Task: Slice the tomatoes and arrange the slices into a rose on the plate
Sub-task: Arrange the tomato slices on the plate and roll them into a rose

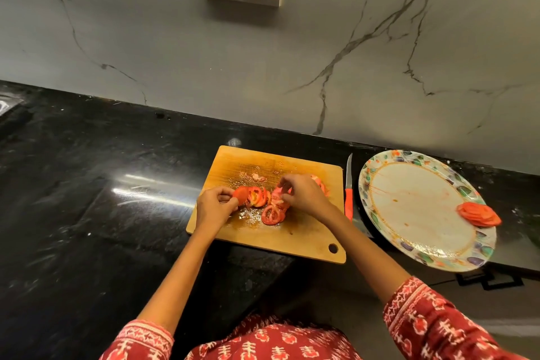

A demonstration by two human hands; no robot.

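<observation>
Tomato slices (479,214) fanned on plate (415,207) rim.

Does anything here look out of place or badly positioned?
Yes. The plate sticks out past the counter's front edge, so it looks easy to knock off. Its tomato slices sit at the rim, not the middle. The knife lies squeezed between plate and cutting board.

Dim, warm indoor light. Bright streaks of glare lie on the glossy black worktop (87,184) left of the cutting board (292,237). Wide-angle distortion bends the worktop edge, and detail is slightly soft throughout.
</observation>
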